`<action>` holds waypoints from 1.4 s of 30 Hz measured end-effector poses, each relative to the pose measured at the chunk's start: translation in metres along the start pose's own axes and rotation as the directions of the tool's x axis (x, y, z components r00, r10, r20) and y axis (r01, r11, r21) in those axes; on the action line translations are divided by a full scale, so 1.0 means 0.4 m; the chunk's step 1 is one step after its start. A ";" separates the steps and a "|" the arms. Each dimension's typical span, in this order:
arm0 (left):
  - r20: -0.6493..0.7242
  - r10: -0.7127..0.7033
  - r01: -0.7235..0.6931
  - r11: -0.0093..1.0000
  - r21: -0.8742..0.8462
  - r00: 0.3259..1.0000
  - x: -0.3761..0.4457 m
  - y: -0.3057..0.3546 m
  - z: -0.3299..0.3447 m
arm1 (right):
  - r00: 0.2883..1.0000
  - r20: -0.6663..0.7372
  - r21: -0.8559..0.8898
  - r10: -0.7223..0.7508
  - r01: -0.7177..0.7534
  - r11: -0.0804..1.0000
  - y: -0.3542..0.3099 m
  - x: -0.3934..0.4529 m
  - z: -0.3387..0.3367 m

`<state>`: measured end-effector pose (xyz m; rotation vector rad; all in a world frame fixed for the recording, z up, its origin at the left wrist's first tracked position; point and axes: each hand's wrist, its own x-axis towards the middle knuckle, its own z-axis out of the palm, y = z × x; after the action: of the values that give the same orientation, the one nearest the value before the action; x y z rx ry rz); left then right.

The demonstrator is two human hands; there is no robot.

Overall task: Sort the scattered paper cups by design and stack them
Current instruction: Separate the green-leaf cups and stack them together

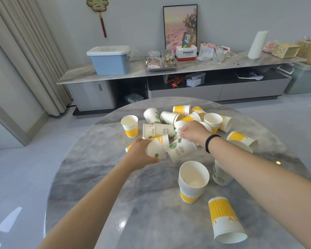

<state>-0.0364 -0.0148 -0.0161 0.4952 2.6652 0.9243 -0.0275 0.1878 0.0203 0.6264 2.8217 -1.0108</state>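
The left hand (139,153) is curled round a leaf-print cup (155,150) lying on its side at the near edge of the pile of cups (176,123). The right hand (193,132) reaches into the pile, fingers bent down among the cups; what they pinch is hidden. A stack of yellow-striped cups (193,182) stands upright nearer, beside a green cup (221,175) partly covered by the right forearm. All sit on a round grey marble tabletop (115,194); a low cabinet (169,87) lines the wall.

Pale walls, beige curtain (25,51), glossy grey floor (16,168), long marble-topped sideboard (169,69) under a framed picture (180,26).
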 end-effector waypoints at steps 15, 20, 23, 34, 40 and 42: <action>-0.144 0.013 -0.043 0.977 -0.207 0.989 0.000 0.019 0.031 | 0.909 0.387 0.607 -0.157 -0.123 0.786 -0.061 -0.010 0.072; -0.273 -0.035 -0.017 0.982 -0.188 0.961 0.031 -0.018 0.001 | 0.965 0.192 0.384 -0.177 0.092 0.919 -0.095 0.059 0.061; -0.326 -0.068 0.012 0.985 -0.170 0.943 0.055 -0.043 -0.032 | 0.955 0.119 0.043 -0.271 0.268 0.962 -0.103 0.119 0.075; -0.324 -0.071 0.024 0.989 -0.149 0.944 0.129 -0.117 -0.053 | 0.901 0.379 -0.427 -0.212 0.374 0.823 -0.143 0.282 0.140; -0.340 -0.084 0.025 0.984 -0.174 0.937 0.119 -0.146 -0.055 | 0.871 0.432 -0.358 -0.236 0.406 0.841 -0.130 0.282 0.140; -0.338 -0.083 0.023 0.984 -0.177 0.938 0.113 -0.151 -0.057 | 0.848 0.465 -0.397 -0.254 0.456 0.796 -0.146 0.281 0.139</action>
<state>-0.0992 -0.0534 -0.0437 0.2373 2.8473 1.3160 -0.1571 0.1514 -0.0119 -0.1741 2.6963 -0.3304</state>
